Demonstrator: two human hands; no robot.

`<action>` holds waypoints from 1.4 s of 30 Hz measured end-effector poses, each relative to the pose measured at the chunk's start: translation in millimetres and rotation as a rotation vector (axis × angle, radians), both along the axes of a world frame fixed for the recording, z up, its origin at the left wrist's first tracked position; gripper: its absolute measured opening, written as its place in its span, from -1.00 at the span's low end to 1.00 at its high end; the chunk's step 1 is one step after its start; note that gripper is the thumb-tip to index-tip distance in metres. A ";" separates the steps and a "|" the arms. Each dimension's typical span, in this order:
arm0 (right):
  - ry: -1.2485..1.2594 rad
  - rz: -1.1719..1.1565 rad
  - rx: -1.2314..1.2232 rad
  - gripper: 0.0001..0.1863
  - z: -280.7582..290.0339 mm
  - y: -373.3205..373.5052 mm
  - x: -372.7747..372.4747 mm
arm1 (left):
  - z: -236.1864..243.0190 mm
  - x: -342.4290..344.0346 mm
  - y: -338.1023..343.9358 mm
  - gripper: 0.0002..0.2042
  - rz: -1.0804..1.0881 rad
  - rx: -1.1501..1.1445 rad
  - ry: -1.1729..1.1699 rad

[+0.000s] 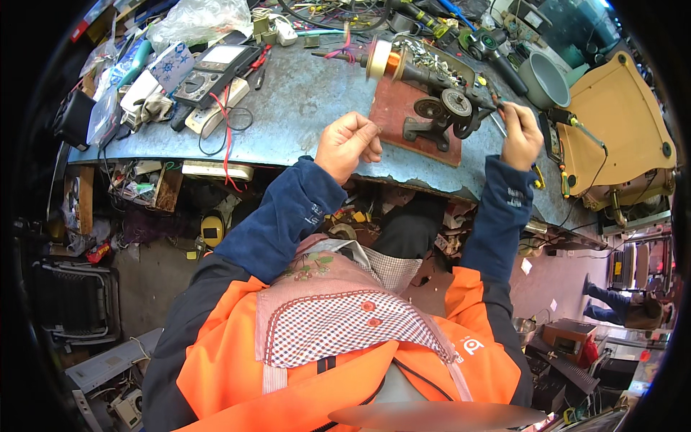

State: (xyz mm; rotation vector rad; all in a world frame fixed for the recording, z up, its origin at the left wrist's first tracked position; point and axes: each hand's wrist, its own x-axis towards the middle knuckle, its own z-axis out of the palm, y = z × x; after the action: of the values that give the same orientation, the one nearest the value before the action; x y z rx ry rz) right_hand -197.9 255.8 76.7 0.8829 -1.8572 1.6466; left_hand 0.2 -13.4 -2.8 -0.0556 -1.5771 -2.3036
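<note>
My left hand [348, 144] is closed at the bench's front, left of a reddish board [390, 108]; whatever it pinches is too fine to make out. My right hand [521, 137] grips the handle [502, 106] at the right end of a dark metal hand-cranked winder [468, 126] with round dials, mounted on the board. A cream-rimmed spool [378, 61] with copper-coloured winding [394, 63] sits on the winder's shaft at the far left of it. A metal tray of small parts [446, 61] lies behind the winder.
The blue bench [302, 108] holds multimeters [209, 75] with red leads at left, tools at back, a grey bowl [547, 83] and soldering iron at right. A yellow board [619, 122] stands rightward. A chair [75, 302] is lower left. Another person's legs [604, 309] show far right.
</note>
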 end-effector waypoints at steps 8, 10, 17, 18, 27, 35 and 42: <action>-0.036 -0.135 0.579 -0.84 -53.6 20.9 29.2 | 0.9 -0.1 -0.5 -0.86 -0.011 0.013 0.005; -0.087 -0.025 0.539 -0.88 -43.4 30.5 58.6 | -1.2 0.0 -1.2 -0.86 -0.009 0.008 0.009; 0.025 0.046 0.000 -0.93 -2.0 19.0 40.1 | -2.4 -0.4 -0.9 -0.85 -0.002 0.008 0.020; 0.107 -0.038 0.024 -0.93 7.7 7.8 29.7 | -1.7 -1.2 -1.0 -0.85 0.001 0.006 0.017; -0.077 -0.137 0.595 -0.83 -45.0 15.4 38.0 | -2.8 -0.8 -0.7 -0.86 0.004 0.012 0.001; -0.102 0.114 0.122 -0.95 3.5 27.4 52.9 | 0.0 0.6 0.4 -0.86 0.003 0.006 0.014; 0.005 -0.265 0.339 -0.83 -33.6 -1.9 -17.1 | 1.4 -1.9 1.4 -0.86 0.003 -0.006 0.003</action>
State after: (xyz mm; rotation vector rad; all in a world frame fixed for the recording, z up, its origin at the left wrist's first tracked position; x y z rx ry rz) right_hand -215.0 254.0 43.1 0.7293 -2.1823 1.1907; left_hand -1.6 -12.0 -1.3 -0.0587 -1.5819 -2.2950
